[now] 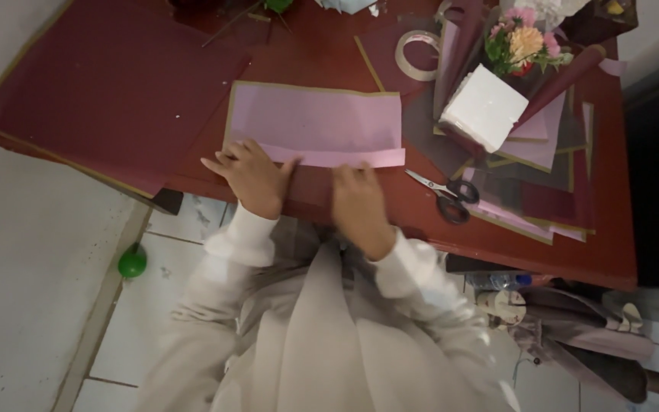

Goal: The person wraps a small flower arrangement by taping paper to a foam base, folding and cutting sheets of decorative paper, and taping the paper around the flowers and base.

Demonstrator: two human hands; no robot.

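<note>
Both my hands press flat on the pink paper sheet (316, 123) at the table's (543, 248) near edge.
Left hand (252, 177) splayed open; right hand (358, 204) blurred, seemingly flat, fingertips hard to make out.

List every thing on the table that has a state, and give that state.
pink paper sheet: flat, near edge folded up
left hand: pressing the fold
right hand: pressing the fold
scissors: lying shut
tape roll: lying flat
white box: closed, tilted
flower bouquet: wrapped
</note>
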